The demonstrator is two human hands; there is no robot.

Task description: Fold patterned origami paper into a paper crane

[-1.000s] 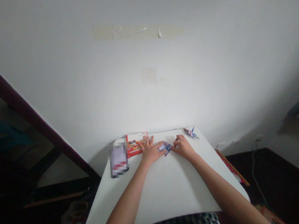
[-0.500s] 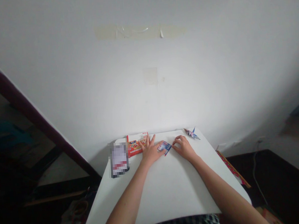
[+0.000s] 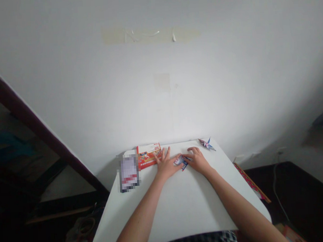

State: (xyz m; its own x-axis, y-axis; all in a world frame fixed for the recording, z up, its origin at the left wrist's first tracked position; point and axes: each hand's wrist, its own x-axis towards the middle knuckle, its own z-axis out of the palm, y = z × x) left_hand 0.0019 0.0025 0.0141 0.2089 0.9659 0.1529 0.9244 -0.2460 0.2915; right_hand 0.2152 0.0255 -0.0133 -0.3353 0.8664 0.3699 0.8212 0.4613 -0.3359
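A small blue, white and red printed piece of folded paper (image 3: 179, 160) lies flat on the white table between my two hands. My left hand (image 3: 165, 167) is open, its fingers spread, with the thumb and index finger resting on the paper's left side. One of its outer fingers reaches the edge of a red and white packet (image 3: 149, 158). At the paper's right side, my right hand (image 3: 197, 162) has its thumb and index finger closed on the edge, the other fingers bent above. Fingers cover parts of the paper, so its folds cannot be made out.
A folded paper crane (image 3: 206, 144) sits at the table's back right corner. A pixelated phone-like object (image 3: 129, 173) lies at the left, beside the packet. The white table (image 3: 187, 206) meets the wall (image 3: 217, 96) behind. A cable (image 3: 275, 187) runs along the floor at right.
My right hand has come from just beside the paper onto its right edge. My left hand and the paper have shifted slightly to the right.
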